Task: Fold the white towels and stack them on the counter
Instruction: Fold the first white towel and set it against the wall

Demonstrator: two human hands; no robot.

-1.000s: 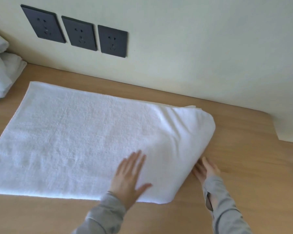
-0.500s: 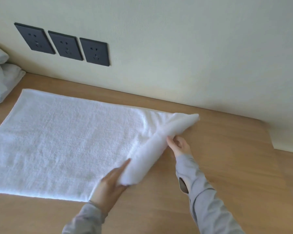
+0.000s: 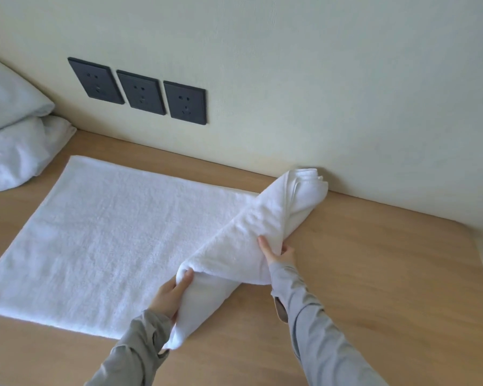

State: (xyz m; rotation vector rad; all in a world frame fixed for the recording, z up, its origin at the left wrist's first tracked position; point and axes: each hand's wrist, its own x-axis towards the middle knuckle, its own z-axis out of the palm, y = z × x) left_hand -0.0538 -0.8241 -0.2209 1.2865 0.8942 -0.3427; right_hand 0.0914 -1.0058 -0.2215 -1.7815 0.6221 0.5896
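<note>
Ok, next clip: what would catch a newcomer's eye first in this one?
First, the white towel spread across the wooden counter, its right end gathered up by the left hand and the right hand. Next, three dark wall sockets in a row above it. A rumpled heap of white linen sits at the far left.

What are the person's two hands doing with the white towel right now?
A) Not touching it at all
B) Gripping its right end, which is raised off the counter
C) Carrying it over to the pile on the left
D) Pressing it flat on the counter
B: the left hand and right hand both grip the bunched right end of the towel, raised above the counter.
</note>
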